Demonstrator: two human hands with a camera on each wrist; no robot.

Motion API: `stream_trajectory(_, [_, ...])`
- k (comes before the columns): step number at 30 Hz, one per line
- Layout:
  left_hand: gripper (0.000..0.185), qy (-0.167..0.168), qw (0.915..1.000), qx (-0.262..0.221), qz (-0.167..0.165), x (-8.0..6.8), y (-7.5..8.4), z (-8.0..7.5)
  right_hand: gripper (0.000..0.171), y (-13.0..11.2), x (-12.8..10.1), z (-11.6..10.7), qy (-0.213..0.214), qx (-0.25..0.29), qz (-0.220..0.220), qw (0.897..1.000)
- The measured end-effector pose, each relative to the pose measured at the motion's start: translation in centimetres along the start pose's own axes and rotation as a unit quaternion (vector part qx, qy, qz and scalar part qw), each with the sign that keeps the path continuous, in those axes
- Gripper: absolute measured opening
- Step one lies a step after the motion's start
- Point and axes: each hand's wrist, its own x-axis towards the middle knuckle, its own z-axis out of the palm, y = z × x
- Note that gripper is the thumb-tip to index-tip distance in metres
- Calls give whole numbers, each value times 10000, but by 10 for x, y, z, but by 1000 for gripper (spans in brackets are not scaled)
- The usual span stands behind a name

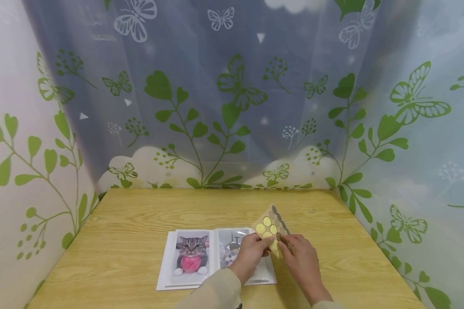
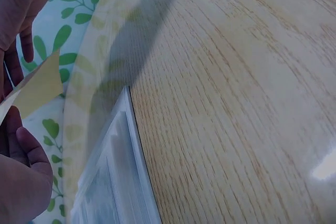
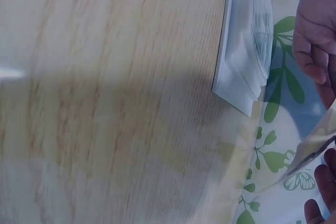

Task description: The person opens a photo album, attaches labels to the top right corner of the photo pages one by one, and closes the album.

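Yellow round-sticker sheet (image 1: pixel 270 226), tilted, held above the right page of an open photo album (image 1: pixel 216 257) on the wooden table (image 1: pixel 139 223). Left hand (image 1: pixel 253 253) pinches its lower edge; right hand (image 1: pixel 299 255) pinches the lower right corner, fingers curled.

A tan sticker sheet (image 1: pixel 270 226) of round yellow dots, held tilted upright over the open photo album's (image 1: pixel 195 257) right page
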Motion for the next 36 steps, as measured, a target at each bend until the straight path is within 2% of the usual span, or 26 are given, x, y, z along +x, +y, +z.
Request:
stream_trajectory(9, [19, -38, 10000, -51, 51, 1, -2, 0, 21, -4, -1, 1, -151, 126, 106, 9998])
stream_trajectory(19, [20, -161, 9999, 6, 30, 0, -4, -2, 23, -7, 0, 1, -525, 428, 765, 9948])
stream_trajectory(36, [21, -323, 9994, 83, 32, 0, -3, -5, 22, -11, 1, 0, -609, 629, 1077, 9903])
